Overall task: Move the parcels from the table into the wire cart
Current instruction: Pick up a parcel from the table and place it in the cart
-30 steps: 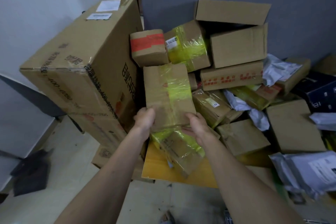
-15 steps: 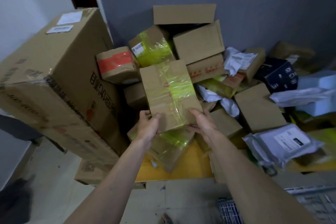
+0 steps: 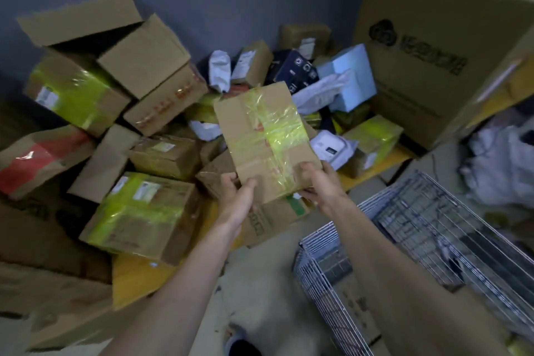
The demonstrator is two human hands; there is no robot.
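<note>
A heap of parcels (image 3: 138, 124) is covering the yellow table (image 3: 135, 277). The wire cart (image 3: 404, 240) is standing near right. A flat taped parcel (image 3: 267, 139) is hanging above the table's near edge, left hand (image 3: 238, 196) and right hand (image 3: 320, 185) both gripping its near end.

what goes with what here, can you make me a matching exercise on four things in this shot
Things:
1. held box
2. wire cart
3. pale blue box
4. red-taped box

Places:
a. far left of the pile
b. on the floor, lower right
c. between both hands
d. back of the pile, by the big carton

Pairs: 1-c, 2-b, 3-d, 4-a
</note>
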